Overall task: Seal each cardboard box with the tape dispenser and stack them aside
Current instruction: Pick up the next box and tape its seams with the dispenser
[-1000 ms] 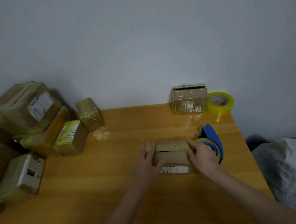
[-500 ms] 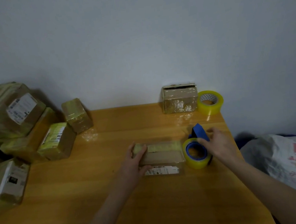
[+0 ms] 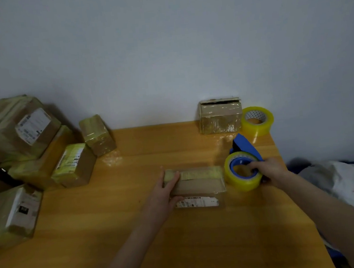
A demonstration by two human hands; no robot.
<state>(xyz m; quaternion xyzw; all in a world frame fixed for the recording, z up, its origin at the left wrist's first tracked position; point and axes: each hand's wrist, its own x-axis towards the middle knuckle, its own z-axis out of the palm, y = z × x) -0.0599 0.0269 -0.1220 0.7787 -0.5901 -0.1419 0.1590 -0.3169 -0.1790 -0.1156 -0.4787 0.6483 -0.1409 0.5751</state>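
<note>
While left fingers (image 3: 172, 179) clasp box (image 3: 199, 185), right fingers (image 3: 254, 166) grip dispenser (image 3: 243, 179).

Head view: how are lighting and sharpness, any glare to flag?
Head view: dim, bluish, soft throughout; label on the cardboard box under the left hand unreadable; glare patches on the table near its back; right hand gripping the tape dispenser slightly blurred.
</note>
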